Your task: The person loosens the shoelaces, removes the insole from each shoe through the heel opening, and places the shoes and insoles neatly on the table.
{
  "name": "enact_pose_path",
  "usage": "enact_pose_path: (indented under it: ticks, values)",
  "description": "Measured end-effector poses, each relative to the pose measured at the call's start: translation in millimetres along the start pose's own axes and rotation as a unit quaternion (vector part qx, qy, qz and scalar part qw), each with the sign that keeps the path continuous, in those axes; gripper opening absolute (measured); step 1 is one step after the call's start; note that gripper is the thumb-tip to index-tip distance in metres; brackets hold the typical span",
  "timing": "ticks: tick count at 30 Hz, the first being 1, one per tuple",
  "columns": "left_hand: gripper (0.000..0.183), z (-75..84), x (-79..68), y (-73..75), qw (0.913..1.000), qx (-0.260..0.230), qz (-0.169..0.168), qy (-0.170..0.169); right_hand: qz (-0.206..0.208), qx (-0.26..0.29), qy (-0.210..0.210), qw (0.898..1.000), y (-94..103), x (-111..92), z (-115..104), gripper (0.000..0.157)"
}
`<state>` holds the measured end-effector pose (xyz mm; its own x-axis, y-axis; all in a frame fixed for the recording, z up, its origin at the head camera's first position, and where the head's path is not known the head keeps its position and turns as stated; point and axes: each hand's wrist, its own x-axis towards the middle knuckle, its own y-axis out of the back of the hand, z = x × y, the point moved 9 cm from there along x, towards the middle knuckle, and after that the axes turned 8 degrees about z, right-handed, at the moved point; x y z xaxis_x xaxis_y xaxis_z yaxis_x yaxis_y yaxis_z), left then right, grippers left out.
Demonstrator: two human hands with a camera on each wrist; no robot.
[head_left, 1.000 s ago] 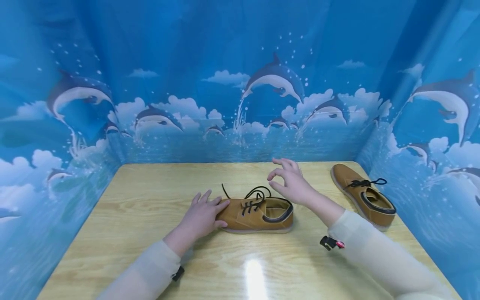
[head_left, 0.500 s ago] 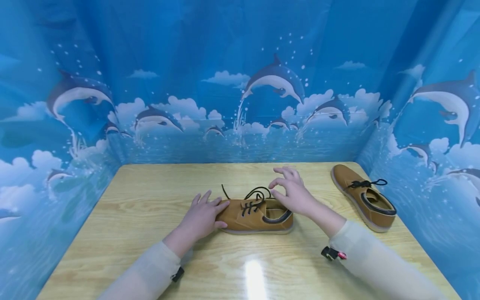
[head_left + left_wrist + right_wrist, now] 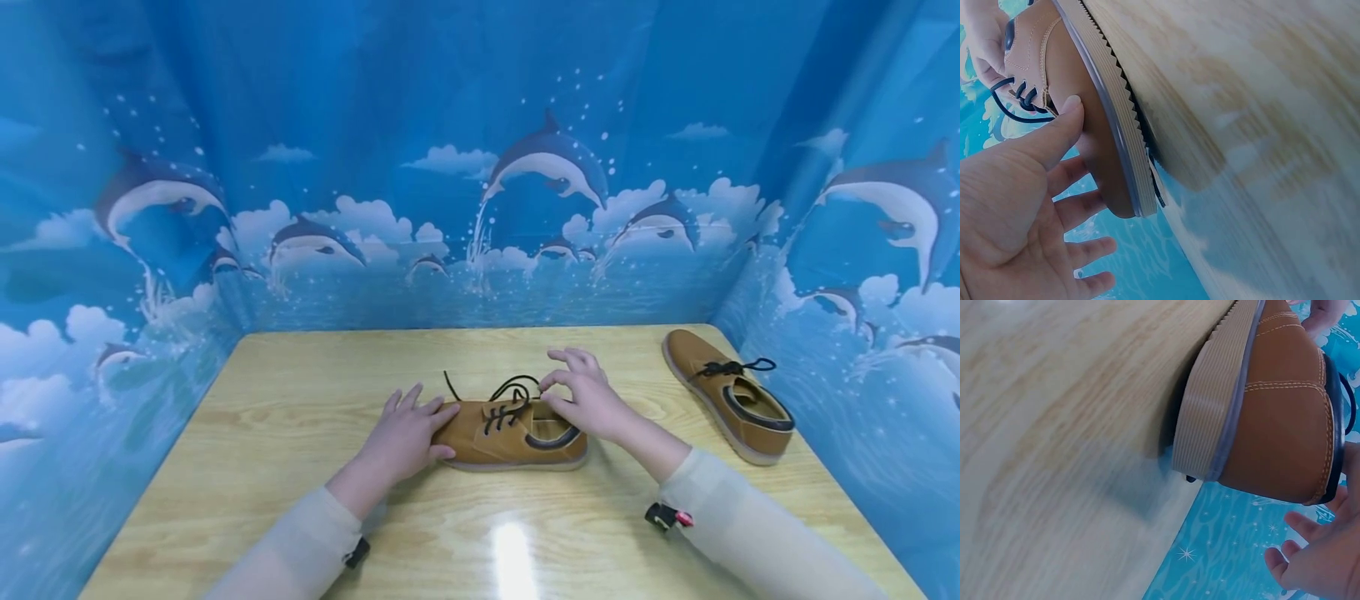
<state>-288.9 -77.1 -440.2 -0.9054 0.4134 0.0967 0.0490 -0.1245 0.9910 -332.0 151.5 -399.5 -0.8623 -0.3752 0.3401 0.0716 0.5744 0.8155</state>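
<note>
A tan lace-up shoe (image 3: 491,446) stands upright on the wooden table, its toe to the left. My left hand (image 3: 405,433) holds the toe, thumb on the near side and index finger along the top; the left wrist view shows its other fingers spread around the tip. Black laces (image 3: 506,408) are threaded through the eyelets, with loose ends rising behind the shoe. My right hand (image 3: 585,400) is over the far side of the shoe's opening. Its bent index finger and thumb are right by the lace loop, and the other fingers are raised. In the right wrist view, the heel (image 3: 1285,437) hides those fingertips.
A second tan shoe (image 3: 723,392) with a tied black lace stands at the table's right edge. A blue dolphin-print curtain (image 3: 480,167) encloses the back and sides of the table (image 3: 300,367).
My right hand has lowered toward the shoe's opening and the lace loop, keeping its index finger and thumb bent. My left hand and the shoes stay in place.
</note>
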Motion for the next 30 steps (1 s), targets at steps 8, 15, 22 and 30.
enact_pose_path:
  ticks: [8,15,22,30]
  values:
    - [0.073,-1.4,0.0,0.1,1.0000,-0.001,0.004,-0.002,-0.014,0.004,-0.002,1.000,-5.0,-2,3,0.011]
    - [0.074,-3.8,0.0,-2.3,0.9998,-0.008,0.015,-0.002,-0.018,-0.004,-0.013,1.000,-5.8,-3,6,0.010]
    - [0.072,-5.6,4.9,-2.3,0.9992,-0.025,0.028,-0.015,-0.023,-0.023,-0.027,0.999,-3.0,-1,6,0.007]
    - [0.070,-12.1,14.8,-8.5,0.9985,-0.042,0.009,-0.035,-0.029,-0.030,-0.028,0.999,-3.3,-2,7,0.005]
